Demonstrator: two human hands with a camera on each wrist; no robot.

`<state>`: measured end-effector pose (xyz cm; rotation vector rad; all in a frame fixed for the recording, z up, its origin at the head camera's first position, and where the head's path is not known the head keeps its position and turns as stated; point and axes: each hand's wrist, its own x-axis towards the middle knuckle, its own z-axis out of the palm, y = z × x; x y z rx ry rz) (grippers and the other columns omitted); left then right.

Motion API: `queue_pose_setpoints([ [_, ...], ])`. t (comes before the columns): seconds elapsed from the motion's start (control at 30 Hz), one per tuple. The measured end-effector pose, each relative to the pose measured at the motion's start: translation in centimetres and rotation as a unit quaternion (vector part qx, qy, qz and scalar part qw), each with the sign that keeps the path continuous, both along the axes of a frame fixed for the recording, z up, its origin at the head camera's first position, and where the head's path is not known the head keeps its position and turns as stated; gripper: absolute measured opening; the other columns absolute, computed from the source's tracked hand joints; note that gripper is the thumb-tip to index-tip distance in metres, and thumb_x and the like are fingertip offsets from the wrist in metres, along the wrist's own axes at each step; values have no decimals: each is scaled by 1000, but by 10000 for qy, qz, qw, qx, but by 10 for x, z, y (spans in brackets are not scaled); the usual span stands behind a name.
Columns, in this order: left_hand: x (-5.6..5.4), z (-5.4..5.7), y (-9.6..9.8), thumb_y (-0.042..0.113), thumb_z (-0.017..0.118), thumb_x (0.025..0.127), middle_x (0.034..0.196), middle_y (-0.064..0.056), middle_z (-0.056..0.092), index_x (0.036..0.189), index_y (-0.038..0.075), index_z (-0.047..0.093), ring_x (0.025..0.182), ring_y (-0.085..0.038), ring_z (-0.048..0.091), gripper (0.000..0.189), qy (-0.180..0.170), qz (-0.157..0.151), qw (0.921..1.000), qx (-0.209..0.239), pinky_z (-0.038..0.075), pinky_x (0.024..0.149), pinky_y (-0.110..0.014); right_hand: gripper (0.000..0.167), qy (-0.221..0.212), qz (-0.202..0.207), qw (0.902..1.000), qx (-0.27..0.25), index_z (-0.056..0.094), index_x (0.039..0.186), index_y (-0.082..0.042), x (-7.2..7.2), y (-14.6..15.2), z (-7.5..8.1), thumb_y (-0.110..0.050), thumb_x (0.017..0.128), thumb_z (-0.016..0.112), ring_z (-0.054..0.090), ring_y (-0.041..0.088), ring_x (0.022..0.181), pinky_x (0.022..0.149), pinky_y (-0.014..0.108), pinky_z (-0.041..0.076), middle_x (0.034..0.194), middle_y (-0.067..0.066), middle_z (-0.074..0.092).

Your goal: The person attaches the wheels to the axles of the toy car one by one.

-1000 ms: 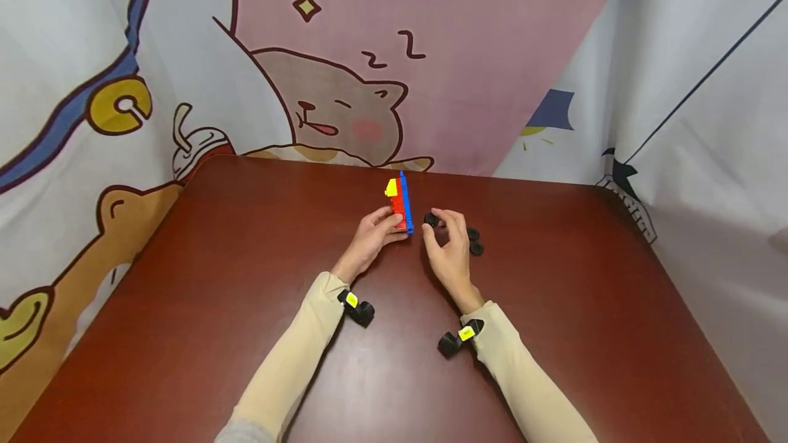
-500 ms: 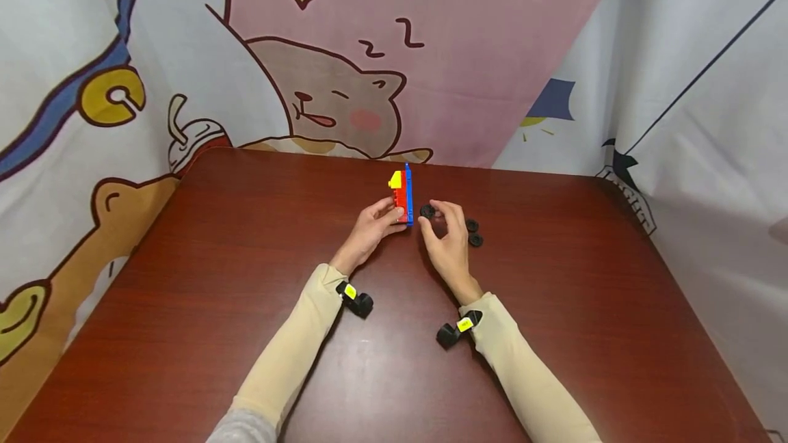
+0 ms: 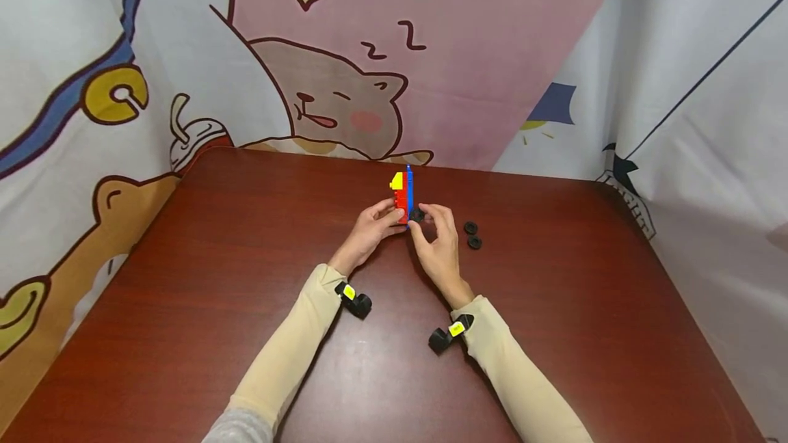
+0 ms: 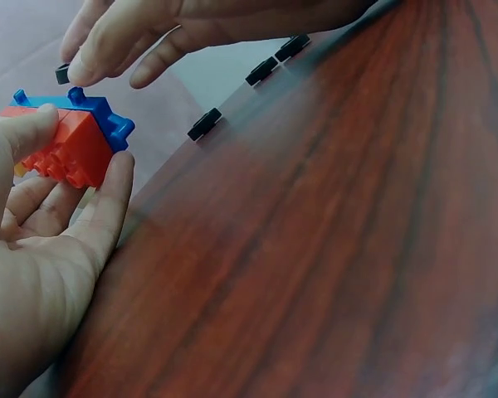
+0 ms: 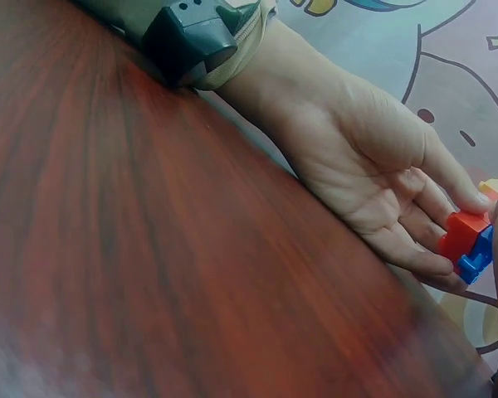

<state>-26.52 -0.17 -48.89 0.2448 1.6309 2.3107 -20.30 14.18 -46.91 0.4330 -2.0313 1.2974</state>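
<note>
My left hand point(image 3: 367, 232) grips a toy block car with its thumb over the red bricks point(image 4: 75, 149). The car is tipped on its side, its blue base point(image 4: 108, 120) with axle pegs turned toward my right hand. A yellow brick point(image 3: 397, 182) sits at its far end. My right hand point(image 3: 440, 246) pinches a small black wheel point(image 3: 417, 215) between thumb and fingertips, right at the blue base. In the left wrist view this wheel point(image 4: 62, 73) shows near a peg, partly hidden by a finger. The right wrist view catches only a sliver of my right hand.
Two loose black wheels, one point(image 3: 470, 227) behind the other point(image 3: 474, 243), lie right of my right hand. Another wheel point(image 4: 205, 124) lies nearer the car in the left wrist view. A cartoon-printed curtain point(image 3: 492, 53) hangs behind the brown table point(image 3: 246, 210).
My right hand has moved left with the wheel, bringing it from a gap away up against the blue base. My left hand keeps its grip on the car, nearly in place.
</note>
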Motion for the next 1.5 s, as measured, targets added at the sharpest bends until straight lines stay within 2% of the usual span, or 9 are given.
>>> queue_pose_setpoints([
  [0.2,2,-4,0,5,54,102,129,-20,58,143,-4,46,97,-11,65,43,85,-66,9999,-50,54,99,-41,37,-63,-9,10000,-13,62,118,10,5,-2,-4,10,83,73,55,42,94,85,45,48,112,27,57],
  [0.33,4,-5,1,5,54,101,130,-21,57,143,-5,46,98,-11,64,43,48,-76,9999,-55,55,98,-40,36,-51,75,10000,40,62,117,12,5,-1,-6,9,82,73,54,42,93,82,53,47,111,27,57],
  [0.47,3,-3,2,4,54,101,130,-21,57,142,-5,47,98,-11,64,43,86,-43,10000,-23,56,95,-38,36,1,145,9998,154,62,116,13,4,1,-3,10,82,74,56,40,93,82,53,48,110,27,57],
  [0.67,0,3,5,3,56,100,127,-19,58,142,-6,47,94,-10,65,43,314,-137,9994,-34,58,89,-32,35,-126,61,9998,165,63,116,12,0,5,1,9,82,74,56,39,96,85,44,50,111,26,56],
  [0.83,0,4,4,3,58,98,122,-16,61,140,-5,49,91,-10,66,43,267,-98,9996,-83,59,86,-30,35,-153,147,9997,138,63,115,11,0,4,1,9,82,74,58,39,91,80,50,50,110,26,56],
  [1.07,1,0,1,1,64,94,120,-14,63,138,-3,50,93,-14,68,46,456,-221,9986,-119,59,85,-29,34,-299,521,9982,36,61,116,11,-1,4,2,8,84,73,59,40,83,73,54,51,105,27,57],
  [1.2,2,-3,-1,0,64,93,119,-13,64,137,-3,50,92,-13,68,46,433,-193,9988,-146,59,84,-29,28,-542,647,9964,-29,61,116,11,0,6,3,5,89,68,59,32,83,75,40,53,103,25,59],
  [1.33,4,-3,-2,1,64,94,117,-12,63,136,-3,50,91,-13,68,44,379,-204,9988,-215,59,85,-29,21,-793,571,9951,-157,61,114,10,0,8,0,1,95,62,58,24,85,77,21,47,100,21,61],
  [1.5,5,-1,-1,1,63,95,113,-9,63,134,-3,49,91,-14,68,42,351,-253,9989,-173,58,85,-28,30,-1282,474,9900,-358,54,123,9,-13,14,-18,-8,99,60,60,29,93,81,25,48,111,25,60],
])
